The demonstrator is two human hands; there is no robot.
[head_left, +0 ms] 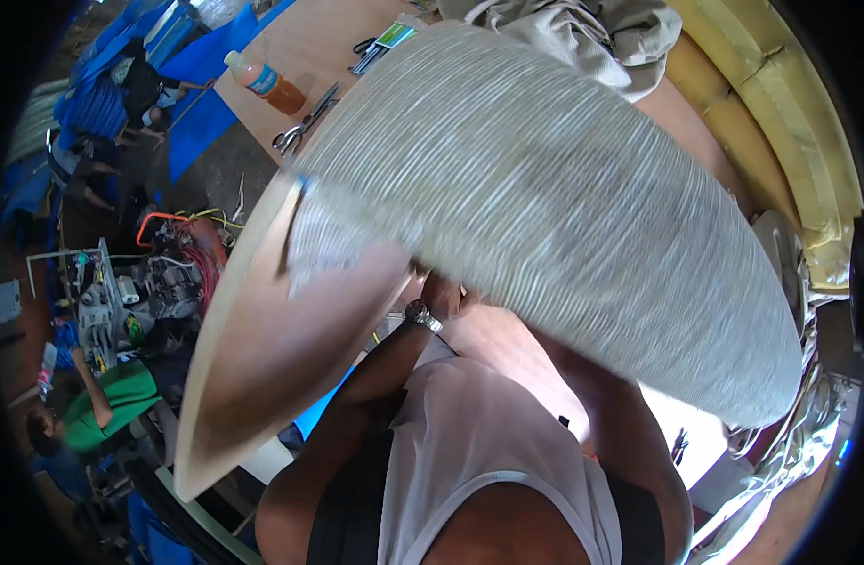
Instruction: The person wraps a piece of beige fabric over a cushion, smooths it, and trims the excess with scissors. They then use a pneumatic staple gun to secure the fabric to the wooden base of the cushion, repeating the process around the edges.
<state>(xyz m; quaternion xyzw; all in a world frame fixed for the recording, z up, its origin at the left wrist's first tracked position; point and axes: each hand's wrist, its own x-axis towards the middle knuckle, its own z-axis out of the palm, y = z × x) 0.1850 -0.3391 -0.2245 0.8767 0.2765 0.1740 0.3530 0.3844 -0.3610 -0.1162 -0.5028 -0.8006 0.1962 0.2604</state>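
Observation:
A large curved panel covered in grey striped fabric (564, 198) is tilted up in front of me and fills the middle of the view. At its left, a bare, light brown board face (262, 330) with a pale edge shows, with a fabric flap (328, 240) folded onto it. My left hand (443, 297), with a wristwatch (424, 316) on its wrist, has its fingers closed at the panel's lower edge, near the middle. My right forearm (601, 395) reaches under the panel, which hides my right hand.
On the brown table (328, 38) lie scissors (305, 122), a bottle of orange liquid (265, 83) and small tools. Bunched beige cloth (582, 38) and yellow foam (780, 113) are at the far right. Machine parts (121, 301) and a person in green (112, 405) are at the left.

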